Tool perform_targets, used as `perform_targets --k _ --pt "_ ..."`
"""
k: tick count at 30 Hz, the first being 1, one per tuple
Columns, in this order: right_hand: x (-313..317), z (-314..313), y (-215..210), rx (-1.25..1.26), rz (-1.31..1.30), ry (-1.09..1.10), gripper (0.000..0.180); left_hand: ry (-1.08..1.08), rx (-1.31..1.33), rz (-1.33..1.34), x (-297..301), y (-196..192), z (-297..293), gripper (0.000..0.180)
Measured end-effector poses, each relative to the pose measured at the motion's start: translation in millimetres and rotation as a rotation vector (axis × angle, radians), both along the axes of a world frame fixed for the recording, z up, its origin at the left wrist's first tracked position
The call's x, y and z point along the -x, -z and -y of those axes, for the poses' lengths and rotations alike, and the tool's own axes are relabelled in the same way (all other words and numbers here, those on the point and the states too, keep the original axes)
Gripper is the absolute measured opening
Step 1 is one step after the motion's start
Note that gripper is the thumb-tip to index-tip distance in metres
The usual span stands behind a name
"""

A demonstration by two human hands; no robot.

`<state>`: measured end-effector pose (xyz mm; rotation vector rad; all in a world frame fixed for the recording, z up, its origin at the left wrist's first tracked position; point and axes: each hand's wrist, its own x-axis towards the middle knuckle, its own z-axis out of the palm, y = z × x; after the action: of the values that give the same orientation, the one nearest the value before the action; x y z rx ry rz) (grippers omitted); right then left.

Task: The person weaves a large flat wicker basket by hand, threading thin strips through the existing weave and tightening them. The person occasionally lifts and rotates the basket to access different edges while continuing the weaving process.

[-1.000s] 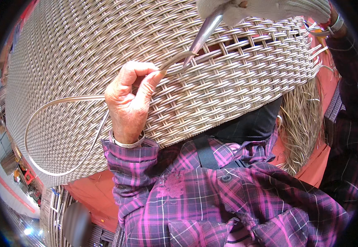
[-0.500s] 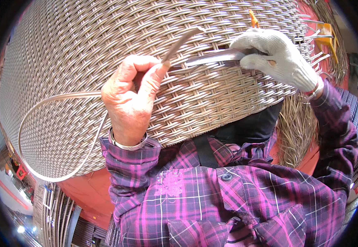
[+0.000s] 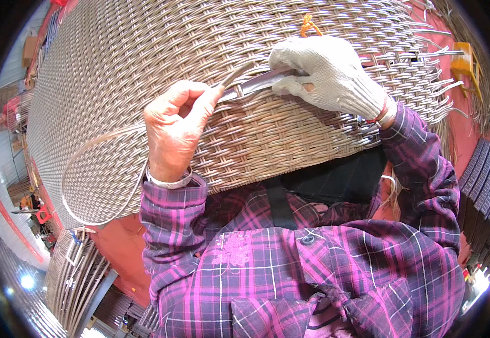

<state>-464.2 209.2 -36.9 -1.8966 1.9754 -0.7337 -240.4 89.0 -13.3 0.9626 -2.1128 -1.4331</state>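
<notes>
A: Pinching is what the left hand (image 3: 174, 132) does. It is bare, its wrist bends up, and its thumb and fingers close on the thin grey strand (image 3: 231, 79) near the strand's tip.

B: Where does that strand go?

A: From the pinch it runs down behind the hand. Then it swings out in a big loop to the left, over the side of the woven basket (image 3: 143, 62).

B: And the other hand?

A: The right hand (image 3: 327, 73) wears a white knit glove. It lies knuckles up on the basket, with the arm bent and coming in from the right. Its fingers curl shut around a flat metal tool (image 3: 256, 84). The tool's tip points left, toward the pinched strand, and lies against the weave.

B: How close are the two hands?

A: Near each other, but not touching. The tool sits between them.

B: Where is the basket?

A: It is big and fills the top of the view, right in front of the person's chest. Loose strand ends stick out at its right edge. Both sleeves are purple plaid.
</notes>
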Motion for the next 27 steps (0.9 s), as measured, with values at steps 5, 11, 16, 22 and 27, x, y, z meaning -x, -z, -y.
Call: perform_targets --k 5,11,16,22,27 --pt "-1.8 0.4 8.0 0.144 -0.012 -0.044 0.025 0.044 0.078 0.277 -7.4 -23.3 1.4 0.016" --pt "-1.4 0.4 12.9 0.140 0.010 -0.043 0.023 0.145 0.156 0.435 -12.4 -29.6 6.8 0.027" --pt "-0.9 2.7 7.7 0.096 0.006 -0.044 0.026 0.249 0.167 0.492 -5.8 -29.9 20.1 0.031" --pt "3.4 6.4 1.7 0.018 0.007 -0.113 0.032 0.444 0.126 0.533 7.7 -23.3 34.4 0.034" --pt "10.2 9.1 -1.8 -0.021 0.073 -0.169 0.031 0.571 0.118 0.612 12.1 -25.0 48.9 0.034"
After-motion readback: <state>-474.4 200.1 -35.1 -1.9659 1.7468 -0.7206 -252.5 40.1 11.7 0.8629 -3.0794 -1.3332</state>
